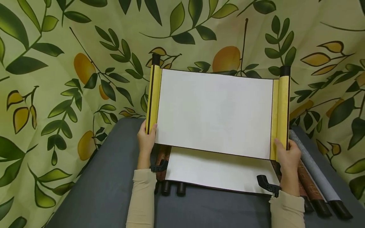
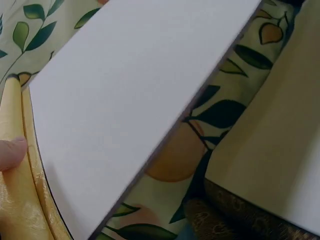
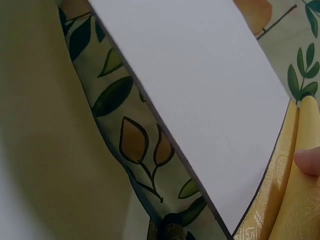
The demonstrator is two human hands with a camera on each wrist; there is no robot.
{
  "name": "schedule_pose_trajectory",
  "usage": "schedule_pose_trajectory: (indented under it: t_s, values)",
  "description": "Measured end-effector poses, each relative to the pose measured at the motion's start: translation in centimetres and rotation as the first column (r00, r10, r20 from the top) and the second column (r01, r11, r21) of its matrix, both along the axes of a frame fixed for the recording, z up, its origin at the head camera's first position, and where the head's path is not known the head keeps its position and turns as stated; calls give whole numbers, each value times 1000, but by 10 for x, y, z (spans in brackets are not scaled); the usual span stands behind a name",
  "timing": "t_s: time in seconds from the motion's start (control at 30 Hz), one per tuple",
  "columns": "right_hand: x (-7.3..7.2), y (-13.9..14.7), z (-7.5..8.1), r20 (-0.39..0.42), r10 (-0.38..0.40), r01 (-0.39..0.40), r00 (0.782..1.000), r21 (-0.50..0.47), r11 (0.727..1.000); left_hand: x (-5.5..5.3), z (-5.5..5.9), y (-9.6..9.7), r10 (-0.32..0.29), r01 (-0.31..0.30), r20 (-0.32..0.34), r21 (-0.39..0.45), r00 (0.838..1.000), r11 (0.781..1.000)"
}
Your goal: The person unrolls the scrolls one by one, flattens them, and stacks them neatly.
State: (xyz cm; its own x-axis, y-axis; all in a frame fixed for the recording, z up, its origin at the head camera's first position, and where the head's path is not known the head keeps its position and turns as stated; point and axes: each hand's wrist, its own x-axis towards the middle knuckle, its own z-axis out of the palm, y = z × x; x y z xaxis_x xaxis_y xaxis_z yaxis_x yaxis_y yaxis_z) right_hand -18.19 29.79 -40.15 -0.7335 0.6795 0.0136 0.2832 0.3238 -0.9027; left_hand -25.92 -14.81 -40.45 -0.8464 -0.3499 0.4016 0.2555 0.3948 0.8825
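Observation:
A blank white scroll (image 1: 215,110) with yellow brocade ends and black roller knobs is held up, partly unrolled, between both hands. My left hand (image 1: 146,137) grips its left yellow roll near the bottom, thumb in front. On the right yellow roll, my right hand (image 1: 288,153) holds the lower part in the same way. The left thumb (image 2: 12,154) lies on the yellow brocade in the left wrist view, and the right thumb (image 3: 307,161) does so in the right wrist view. Below and behind hangs or lies a second white scroll (image 1: 216,171) with brown patterned ends, partly covered by the first.
A grey-covered table (image 1: 94,183) spreads beneath. To the right lie a brown patterned rolled scroll (image 1: 313,185) and a light grey rolled scroll (image 1: 316,167), both with black knobs. Black roller knobs (image 1: 181,189) stick out at the front. A leaf-and-fruit patterned cloth (image 1: 182,28) forms the backdrop.

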Motion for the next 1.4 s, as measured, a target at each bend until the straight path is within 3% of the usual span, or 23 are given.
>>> schedule_pose_trajectory:
  t_s: [0.3,0.53,0.77,0.9,1.17,1.4]
  values:
    - [1,10,6,-35,23,-22,999,26,999,4,9,-10,-32,33,22,-50,999,998]
    - [7,11,3,-71,89,-78,993,147,986,6,10,-17,12,-8,53,-87,999,996]
    - [12,14,-2,-60,139,-124,988,212,969,12,10,-24,9,-7,19,-100,1000,995]
    - [16,19,-4,-33,174,-161,984,249,955,18,4,-30,1,4,35,-140,999,990]
    - [23,22,-11,3,252,-236,968,361,902,32,-13,-44,-33,63,166,-176,986,982]
    - [32,22,-25,79,310,-317,947,362,876,43,-29,-47,-36,88,226,-229,974,970]
